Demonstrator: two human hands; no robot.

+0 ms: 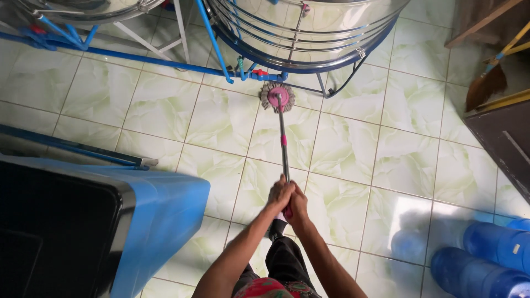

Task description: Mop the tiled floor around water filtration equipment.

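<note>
Both my hands grip the metal handle of a mop (284,144). My left hand (279,193) and my right hand (298,202) are clasped side by side near the handle's pink end. The mop's round head (276,96), pink in the middle with grey strands, rests on the pale green tiled floor (353,149) just in front of a large steel tank (303,27). The handle runs straight from my hands to that head.
A blue and black machine (110,221) stands at my left. Blue pipes (165,59) run along the floor under the tanks. Blue water bottles (486,259) lie at the lower right. A broom (488,83) leans at the upper right beside a dark cabinet (505,138).
</note>
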